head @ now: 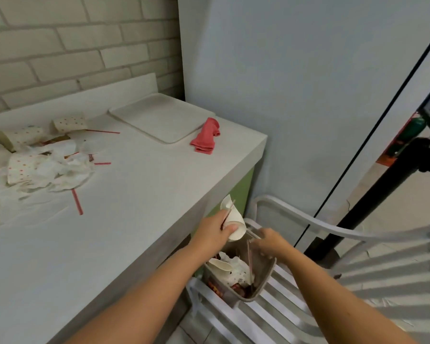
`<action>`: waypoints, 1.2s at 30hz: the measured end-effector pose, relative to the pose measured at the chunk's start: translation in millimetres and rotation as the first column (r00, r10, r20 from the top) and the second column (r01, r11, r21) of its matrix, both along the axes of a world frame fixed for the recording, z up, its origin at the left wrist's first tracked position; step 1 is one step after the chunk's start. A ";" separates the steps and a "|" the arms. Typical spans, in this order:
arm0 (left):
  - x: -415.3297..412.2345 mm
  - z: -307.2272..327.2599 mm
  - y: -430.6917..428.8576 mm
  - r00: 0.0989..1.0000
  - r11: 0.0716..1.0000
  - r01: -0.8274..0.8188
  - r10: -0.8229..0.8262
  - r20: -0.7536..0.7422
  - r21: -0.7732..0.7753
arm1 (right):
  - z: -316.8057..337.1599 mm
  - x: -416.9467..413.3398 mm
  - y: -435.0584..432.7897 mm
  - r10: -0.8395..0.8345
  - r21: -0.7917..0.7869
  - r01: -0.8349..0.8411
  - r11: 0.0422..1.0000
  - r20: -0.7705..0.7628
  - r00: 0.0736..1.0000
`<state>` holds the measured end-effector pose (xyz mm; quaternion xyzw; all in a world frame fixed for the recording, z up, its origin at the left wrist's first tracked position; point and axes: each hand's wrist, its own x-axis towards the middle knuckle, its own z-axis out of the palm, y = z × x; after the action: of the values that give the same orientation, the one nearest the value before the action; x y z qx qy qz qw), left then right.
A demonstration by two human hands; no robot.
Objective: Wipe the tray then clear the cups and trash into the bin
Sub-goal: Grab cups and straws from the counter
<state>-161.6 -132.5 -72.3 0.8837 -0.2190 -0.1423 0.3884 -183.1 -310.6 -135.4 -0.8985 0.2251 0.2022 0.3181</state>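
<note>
Light is even, diffuse and moderately bright, with soft shadow under the counter [134,194] edge; wide-angle distortion bends lines near the borders (brick wall [60,45] courses curve), detail slightly soft.

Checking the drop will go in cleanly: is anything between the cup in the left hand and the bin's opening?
Nothing visible does. The left hand holds the paper cup at the edge of the open bin; the right hand grips the bin's rim, beside the cup's path.
</note>
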 end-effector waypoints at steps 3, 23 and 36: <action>-0.2 -8.0 -6.1 0.998 0.999 0.040 -0.040 -0.048 -0.020 | 16.5 5.0 -1.9 -0.079 0.223 0.046 0.974 0.143 0.987; 16.4 -50.4 -16.9 0.963 0.999 0.020 -0.032 -0.267 -0.047 | -13.2 8.8 0.0 -0.142 0.381 0.074 0.922 0.153 0.978; 26.1 -42.3 -23.1 0.986 0.999 -0.036 0.033 -0.161 -0.017 | 33.1 27.0 17.8 -0.193 0.852 -0.155 0.500 0.284 0.939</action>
<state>-135.4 -155.6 -114.6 0.8692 -0.1733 -0.2041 0.4158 -156.0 -292.9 -102.2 -0.6357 0.0448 0.1240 0.7606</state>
